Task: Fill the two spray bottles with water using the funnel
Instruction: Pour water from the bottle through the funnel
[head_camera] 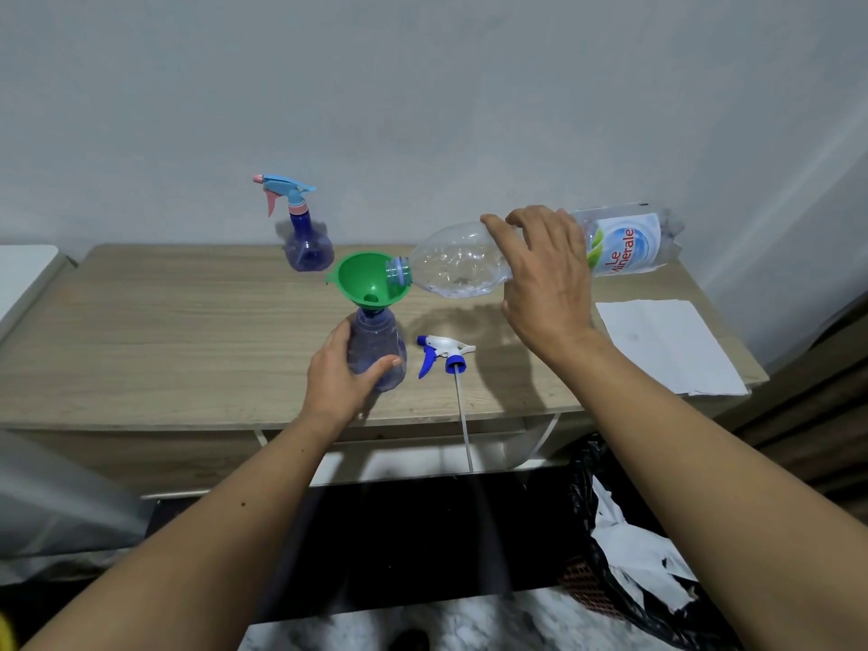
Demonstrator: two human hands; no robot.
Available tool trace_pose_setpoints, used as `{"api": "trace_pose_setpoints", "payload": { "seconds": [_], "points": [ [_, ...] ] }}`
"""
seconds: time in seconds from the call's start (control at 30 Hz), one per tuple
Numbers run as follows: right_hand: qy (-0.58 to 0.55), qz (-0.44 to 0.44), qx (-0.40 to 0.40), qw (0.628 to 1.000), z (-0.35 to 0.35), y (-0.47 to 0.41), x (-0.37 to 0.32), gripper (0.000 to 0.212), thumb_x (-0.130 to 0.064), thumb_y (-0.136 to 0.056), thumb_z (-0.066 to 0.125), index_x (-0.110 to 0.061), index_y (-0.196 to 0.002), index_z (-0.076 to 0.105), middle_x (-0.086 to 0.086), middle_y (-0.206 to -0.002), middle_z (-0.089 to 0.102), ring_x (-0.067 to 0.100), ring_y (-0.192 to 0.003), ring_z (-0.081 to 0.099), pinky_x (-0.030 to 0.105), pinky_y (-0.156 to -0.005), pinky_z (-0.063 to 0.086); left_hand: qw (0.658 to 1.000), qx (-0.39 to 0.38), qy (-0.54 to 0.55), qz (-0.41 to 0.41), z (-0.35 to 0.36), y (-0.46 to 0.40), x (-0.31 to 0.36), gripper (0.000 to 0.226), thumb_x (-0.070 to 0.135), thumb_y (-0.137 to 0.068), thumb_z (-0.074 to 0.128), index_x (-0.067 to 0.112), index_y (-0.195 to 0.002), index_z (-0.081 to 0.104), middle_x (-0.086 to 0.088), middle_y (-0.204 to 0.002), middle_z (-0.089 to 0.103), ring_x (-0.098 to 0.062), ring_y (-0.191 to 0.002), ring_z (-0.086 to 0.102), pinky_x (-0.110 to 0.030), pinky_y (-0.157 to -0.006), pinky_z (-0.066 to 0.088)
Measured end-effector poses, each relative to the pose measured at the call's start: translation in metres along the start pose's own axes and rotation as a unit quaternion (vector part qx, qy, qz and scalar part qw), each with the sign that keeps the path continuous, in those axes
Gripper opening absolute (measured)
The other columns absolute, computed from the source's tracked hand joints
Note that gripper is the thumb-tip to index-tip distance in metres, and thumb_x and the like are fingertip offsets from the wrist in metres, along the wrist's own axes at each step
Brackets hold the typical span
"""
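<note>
Far beyond my left hand [345,373], toward the wall, the other spray bottle [307,246] stands upright with its pink and blue trigger head screwed on, well apart from the work. My left hand wraps the belly of the open spray bottle [378,350], thumb across the front, steadying it on the table [164,331]. The green funnel [364,279] sits in its neck, tilted a little. Just right of that hand lies the white and blue trigger head [444,352], its dip tube reaching past the table edge. My right hand [545,270] grips the water bottle [469,260] from above, tipped nearly level with its mouth inside the funnel's rim. I judge I'm mid-pour on this bottle; next I must ease the tilt upward slowly so the funnel doesn't overflow or tip
</note>
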State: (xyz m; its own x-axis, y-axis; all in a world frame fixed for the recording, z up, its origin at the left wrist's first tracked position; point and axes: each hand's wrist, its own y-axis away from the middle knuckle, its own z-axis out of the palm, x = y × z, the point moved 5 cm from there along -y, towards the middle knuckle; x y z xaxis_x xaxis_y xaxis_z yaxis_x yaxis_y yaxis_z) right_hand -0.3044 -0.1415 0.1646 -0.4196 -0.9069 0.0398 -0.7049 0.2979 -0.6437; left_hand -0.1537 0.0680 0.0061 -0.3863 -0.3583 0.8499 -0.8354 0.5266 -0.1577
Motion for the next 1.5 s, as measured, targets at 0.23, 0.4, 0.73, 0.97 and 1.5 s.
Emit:
{"api": "trace_pose_setpoints", "payload": {
  "seconds": [0.23,0.4,0.73,0.97,1.5],
  "points": [
    [0.004,-0.014,0.003,1.000,-0.004,-0.001,-0.001,0.086,0.016,-0.058,0.058,-0.012,-0.139,0.060,0.015,-0.126,0.061,0.038,-0.125,0.056,0.049,-0.119,0.032,1.000,0.004,-0.006,0.004,0.000,0.001,0.000,0.076,0.037,-0.079,0.095,0.019,-0.143,0.059,0.000,-0.130,0.073,-0.021,-0.116,0.070,-0.047,-0.103,0.058],
    [0.008,-0.016,0.001,1.000,-0.003,-0.002,-0.002,0.087,0.016,-0.059,0.058,-0.013,-0.141,0.059,0.014,-0.128,0.060,0.037,-0.127,0.054,0.049,-0.121,0.030,1.000,-0.004,-0.008,0.000,0.001,0.001,-0.002,0.077,0.040,-0.078,0.095,0.020,-0.143,0.058,0.001,-0.131,0.073,-0.020,-0.117,0.070,-0.049,-0.102,0.058],
    [0.010,-0.021,0.010,1.000,-0.003,-0.001,-0.001,0.086,0.015,-0.060,0.057,-0.013,-0.141,0.058,0.015,-0.129,0.060,0.037,-0.127,0.054,0.049,-0.121,0.029,1.000,-0.008,-0.011,-0.004,0.001,0.002,-0.003,0.078,0.042,-0.079,0.094,0.022,-0.145,0.057,0.001,-0.133,0.072,-0.021,-0.118,0.068,-0.050,-0.102,0.058],
    [-0.015,0.010,0.003,1.000,0.002,0.003,0.001,0.088,0.013,-0.061,0.067,-0.016,-0.143,0.055,0.011,-0.130,0.059,0.033,-0.128,0.051,0.047,-0.119,0.030,1.000,-0.001,-0.006,-0.008,0.001,0.004,-0.001,0.075,0.037,-0.080,0.094,0.020,-0.143,0.057,0.002,-0.131,0.072,-0.020,-0.117,0.068,-0.048,-0.103,0.057],
    [-0.271,0.229,-0.020,0.935,0.029,0.014,0.020,0.087,-0.029,-0.072,0.089,-0.016,-0.147,0.048,0.003,-0.137,0.058,0.029,-0.127,0.053,0.045,-0.110,0.043,1.000,-0.004,-0.001,-0.005,0.002,0.004,-0.003,0.077,0.036,-0.079,0.095,0.020,-0.144,0.057,0.001,-0.132,0.071,-0.020,-0.117,0.069,-0.049,-0.104,0.058]
  ]
}}
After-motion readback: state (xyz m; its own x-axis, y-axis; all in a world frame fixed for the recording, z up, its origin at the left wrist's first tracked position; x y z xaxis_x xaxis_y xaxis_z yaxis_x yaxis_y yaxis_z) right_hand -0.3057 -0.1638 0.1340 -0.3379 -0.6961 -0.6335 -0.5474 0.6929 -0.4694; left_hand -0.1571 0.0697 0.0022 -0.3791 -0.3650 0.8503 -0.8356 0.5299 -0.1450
